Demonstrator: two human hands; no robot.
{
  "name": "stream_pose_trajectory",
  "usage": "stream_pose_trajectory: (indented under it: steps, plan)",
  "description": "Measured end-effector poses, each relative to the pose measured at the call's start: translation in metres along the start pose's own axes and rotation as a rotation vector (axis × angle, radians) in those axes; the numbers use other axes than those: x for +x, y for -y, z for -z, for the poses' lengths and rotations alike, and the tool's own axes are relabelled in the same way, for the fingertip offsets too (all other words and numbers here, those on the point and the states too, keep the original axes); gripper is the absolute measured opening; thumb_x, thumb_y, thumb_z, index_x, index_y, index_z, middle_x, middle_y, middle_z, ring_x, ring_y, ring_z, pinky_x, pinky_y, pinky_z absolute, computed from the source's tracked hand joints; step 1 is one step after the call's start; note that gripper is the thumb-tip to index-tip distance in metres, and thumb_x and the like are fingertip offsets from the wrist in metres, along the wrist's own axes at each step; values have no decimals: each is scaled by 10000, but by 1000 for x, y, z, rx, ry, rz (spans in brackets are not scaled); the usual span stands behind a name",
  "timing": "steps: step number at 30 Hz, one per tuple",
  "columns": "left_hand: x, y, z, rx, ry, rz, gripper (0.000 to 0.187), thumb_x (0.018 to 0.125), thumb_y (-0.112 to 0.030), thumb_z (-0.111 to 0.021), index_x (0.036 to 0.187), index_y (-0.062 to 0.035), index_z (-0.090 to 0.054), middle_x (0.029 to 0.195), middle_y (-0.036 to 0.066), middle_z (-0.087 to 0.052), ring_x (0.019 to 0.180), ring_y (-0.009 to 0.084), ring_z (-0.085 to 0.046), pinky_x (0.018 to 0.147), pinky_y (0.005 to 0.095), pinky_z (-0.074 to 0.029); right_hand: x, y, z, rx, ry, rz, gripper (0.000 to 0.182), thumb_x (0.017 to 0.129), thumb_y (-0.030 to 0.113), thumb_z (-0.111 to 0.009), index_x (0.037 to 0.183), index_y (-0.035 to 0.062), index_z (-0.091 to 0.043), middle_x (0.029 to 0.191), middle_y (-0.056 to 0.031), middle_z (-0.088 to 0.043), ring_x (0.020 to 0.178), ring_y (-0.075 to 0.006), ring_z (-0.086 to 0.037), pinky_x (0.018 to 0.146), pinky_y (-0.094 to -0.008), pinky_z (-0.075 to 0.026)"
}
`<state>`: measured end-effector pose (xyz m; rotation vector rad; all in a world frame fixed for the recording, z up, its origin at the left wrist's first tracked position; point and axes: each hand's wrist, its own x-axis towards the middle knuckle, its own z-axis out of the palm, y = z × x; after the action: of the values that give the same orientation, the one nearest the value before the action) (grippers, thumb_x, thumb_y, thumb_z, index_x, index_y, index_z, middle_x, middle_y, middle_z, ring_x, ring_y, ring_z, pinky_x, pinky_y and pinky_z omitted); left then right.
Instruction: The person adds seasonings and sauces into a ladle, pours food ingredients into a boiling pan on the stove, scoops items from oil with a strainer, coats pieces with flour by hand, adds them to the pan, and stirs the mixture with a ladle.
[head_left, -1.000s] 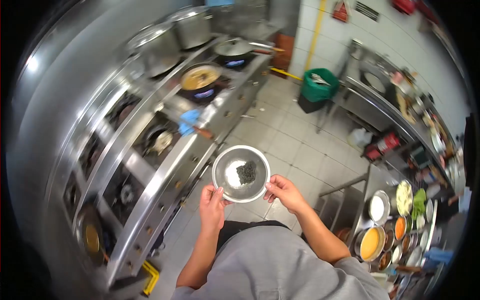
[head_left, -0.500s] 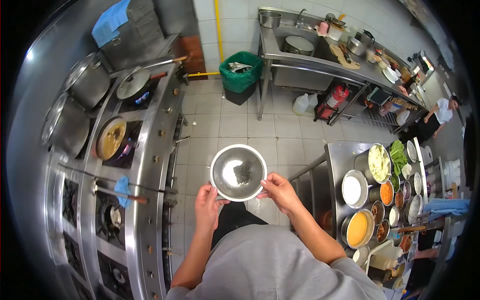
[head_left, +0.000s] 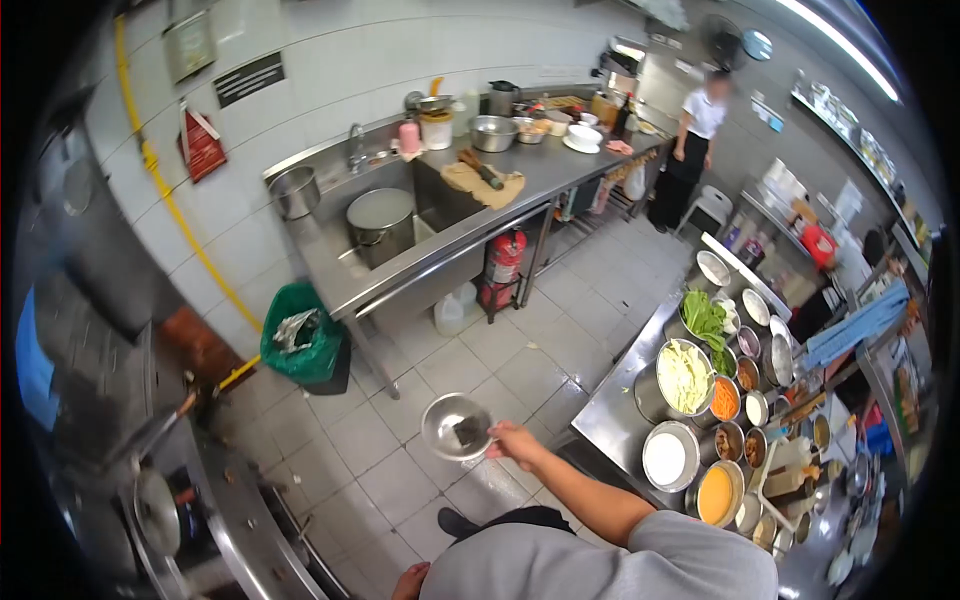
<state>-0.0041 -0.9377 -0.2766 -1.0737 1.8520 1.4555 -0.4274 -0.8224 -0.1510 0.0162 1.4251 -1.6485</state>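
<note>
shiny round metal bowl [head_left: 447,418], dark clump [head_left: 468,431] inside, right hand [head_left: 514,445] fingers gripping its rim, left hand [head_left: 411,581] fingers unclear

The bowl [head_left: 438,416] is silver with dark contents [head_left: 467,432], the bin liner [head_left: 322,358] green, the extinguisher [head_left: 505,256] red, the pipe [head_left: 149,157] yellow.

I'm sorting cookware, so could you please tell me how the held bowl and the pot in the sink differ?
The bowl is held in the right hand; the pot stands in the sink. The bowl is small and shallow; the pot is larger and deep. Both are round and metallic.
</note>
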Motion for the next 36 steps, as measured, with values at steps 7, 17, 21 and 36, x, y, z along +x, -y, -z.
stream_pose_trajectory:
  steps: [7, 17, 21, 36]
  plan:
    - [111, -45, 131, 315, 224, 189, 263, 937, -279, -502, 1088, -79, -583, 903, 81, -625, 769, 150, -595, 614, 317, -492, 72, 86, 58, 255, -322, 170, 128, 908, 136, -567, 936, 22, -514, 884, -102, -556, 687, -217, -631, 622, -323, -593]
    - [208, -142, 235, -542, -352, -4, 409, 921, -303, -549, 1246, -64, -479, 1059, 103, -609, 817, 216, -620, 649, 350, -523, 298, 319, 144, 414, -429, 539, 245, 913, 167, -559, 1045, -25, -483, 995, -160, -537, 659, -228, -630, 614, -337, -597]
    - [227, -209, 221, -359, -312, 217, 411, 930, -319, -528, 1248, -62, -486, 1075, 104, -610, 838, 224, -618, 669, 356, -515, 393, 434, 183, 439, -457, 628, 204, 903, 159, -562, 1017, 4, -497, 970, -120, -525, 668, -237, -624, 575, -330, -578]
    - [275, -321, 230, -428, -456, 229, 441, 964, -379, -448, 1257, -54, -509, 1136, 111, -612, 917, 255, -611, 748, 378, -484, 564, 580, 291, 503, -712, 602, 266, 929, 39, -392, 1172, -36, -469, 1193, -173, -509, 900, -255, -643, 681, -339, -585]
